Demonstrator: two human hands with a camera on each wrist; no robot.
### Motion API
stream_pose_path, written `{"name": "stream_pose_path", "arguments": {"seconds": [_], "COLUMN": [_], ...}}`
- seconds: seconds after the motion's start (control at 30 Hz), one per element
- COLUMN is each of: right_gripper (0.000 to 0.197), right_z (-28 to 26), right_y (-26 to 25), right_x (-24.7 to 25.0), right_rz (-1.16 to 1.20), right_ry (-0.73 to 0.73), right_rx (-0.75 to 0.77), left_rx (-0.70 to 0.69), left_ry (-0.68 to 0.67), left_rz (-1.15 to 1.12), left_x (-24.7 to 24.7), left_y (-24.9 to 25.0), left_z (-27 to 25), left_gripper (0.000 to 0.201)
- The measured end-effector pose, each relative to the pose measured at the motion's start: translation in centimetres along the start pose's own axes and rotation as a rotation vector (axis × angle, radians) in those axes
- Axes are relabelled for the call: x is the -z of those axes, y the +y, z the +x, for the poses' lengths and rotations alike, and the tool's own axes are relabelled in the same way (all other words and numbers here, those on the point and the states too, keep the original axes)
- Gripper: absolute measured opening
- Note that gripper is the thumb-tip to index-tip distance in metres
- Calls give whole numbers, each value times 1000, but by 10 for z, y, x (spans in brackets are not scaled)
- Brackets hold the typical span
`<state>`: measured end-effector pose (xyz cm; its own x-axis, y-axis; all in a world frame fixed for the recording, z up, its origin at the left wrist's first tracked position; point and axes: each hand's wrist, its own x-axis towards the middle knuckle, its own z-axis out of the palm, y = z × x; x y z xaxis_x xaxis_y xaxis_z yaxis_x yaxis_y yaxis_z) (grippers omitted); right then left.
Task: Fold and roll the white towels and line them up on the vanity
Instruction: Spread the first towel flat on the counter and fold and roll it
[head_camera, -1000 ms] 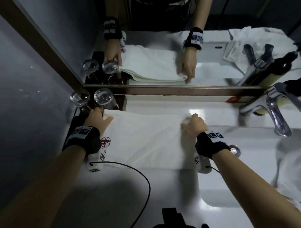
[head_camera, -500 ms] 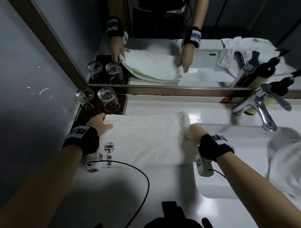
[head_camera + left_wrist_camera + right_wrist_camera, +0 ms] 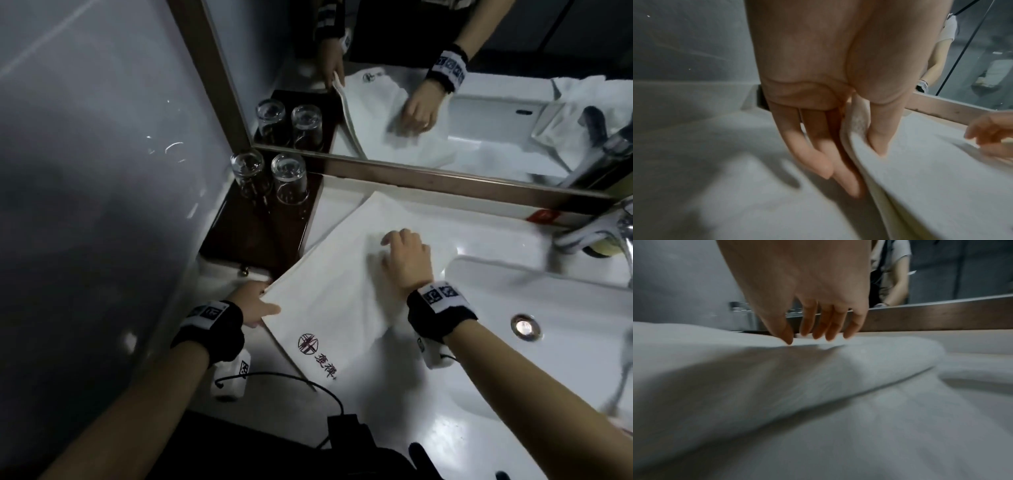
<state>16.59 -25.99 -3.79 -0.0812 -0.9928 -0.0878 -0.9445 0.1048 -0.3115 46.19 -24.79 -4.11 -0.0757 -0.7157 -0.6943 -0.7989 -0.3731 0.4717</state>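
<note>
A white towel (image 3: pixel 342 294) with a dark red logo lies at a slant on the white vanity (image 3: pixel 394 428), left of the sink. My left hand (image 3: pixel 269 303) pinches the towel's near left edge, thumb on top and fingers beneath. The left wrist view shows that hand (image 3: pixel 857 162) with the towel hem (image 3: pixel 941 186) between thumb and fingers. My right hand (image 3: pixel 399 250) rests on the folded layer in the towel's middle, its fingers nearly straight. In the right wrist view the fingertips (image 3: pixel 789 339) touch the thick fold of the towel (image 3: pixel 777 378).
Two upturned glasses (image 3: pixel 274 178) stand on a dark tray (image 3: pixel 260 240) in the back left corner under the mirror (image 3: pixel 445 102). The sink basin (image 3: pixel 548 342) and chrome faucet (image 3: pixel 603 233) are to the right. A black cable (image 3: pixel 291 377) crosses the near counter.
The towel has swung from square-on to slanted. My left hand drew its end back toward me. My right hand let go of the right end and came down on top.
</note>
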Motion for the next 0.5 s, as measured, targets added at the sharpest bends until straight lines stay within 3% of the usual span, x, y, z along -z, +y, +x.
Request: {"name": "stream_pose_path", "arguments": {"seconds": [0.07,0.23,0.37,0.5], "right_gripper": [35,75,100,114], "right_z": [-32,-95,-127,-143], "right_y": [-17,-35,-56,-82], "right_x": [-15,-37,-49,-60], "right_rz": [-50,-109,-65,-48], "right_ry": [-96,-241,-327,-350], "right_rx": [20,153,221,245], "left_rx": [-9,-244,-247,-105], "left_ry": [44,293,299,199], "left_rz": [-40,-53,15,-137], "left_x": [-8,-19,-26,-35], "left_y": [-6,-8,-12,-20], "left_z": [2,9,5,-3], "left_gripper": [27,28,18,14]}}
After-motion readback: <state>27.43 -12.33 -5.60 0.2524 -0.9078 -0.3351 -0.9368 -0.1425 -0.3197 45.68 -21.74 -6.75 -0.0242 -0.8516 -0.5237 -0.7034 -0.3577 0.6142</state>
